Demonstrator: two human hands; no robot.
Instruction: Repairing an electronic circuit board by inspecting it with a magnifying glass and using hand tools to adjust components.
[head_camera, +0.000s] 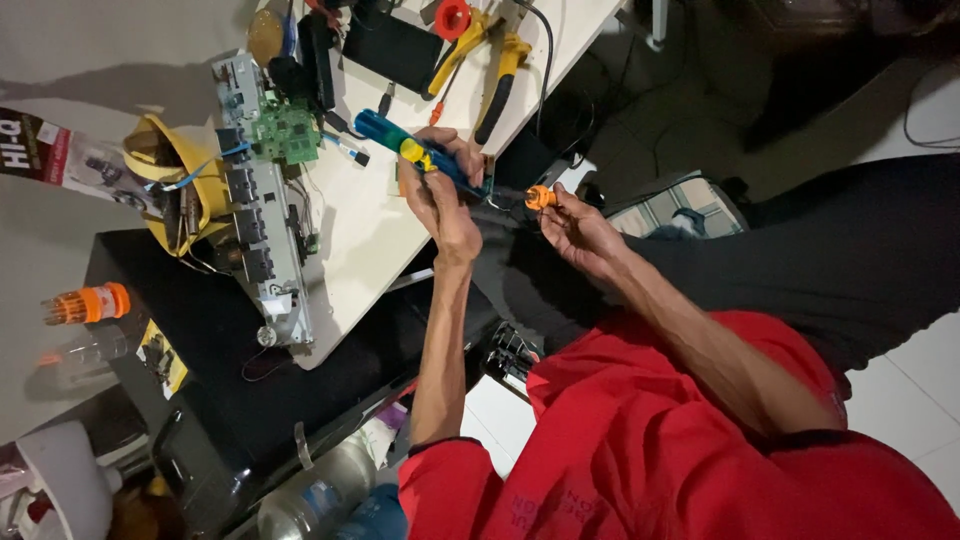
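My left hand (440, 200) is closed around a screwdriver (395, 140) with a green, blue and yellow handle; its tip points right, toward my other hand. My right hand (578, 228) pinches a small round orange part (540, 197) between the fingertips, just right of the screwdriver's tip. A small dark piece sits between the two hands, too small to make out. Both hands work above the near edge of a white tabletop (370, 230), over my lap in black trousers (830, 250). My sleeves are red.
On the white top lie a long metal chassis (262, 270) carrying a green circuit board (285, 130), yellow-handled pliers (497, 70), a red roll (452, 18) and a black flat device (392, 45). An orange-capped tool set (88, 303) and a plastic bottle (320, 490) stand lower left.
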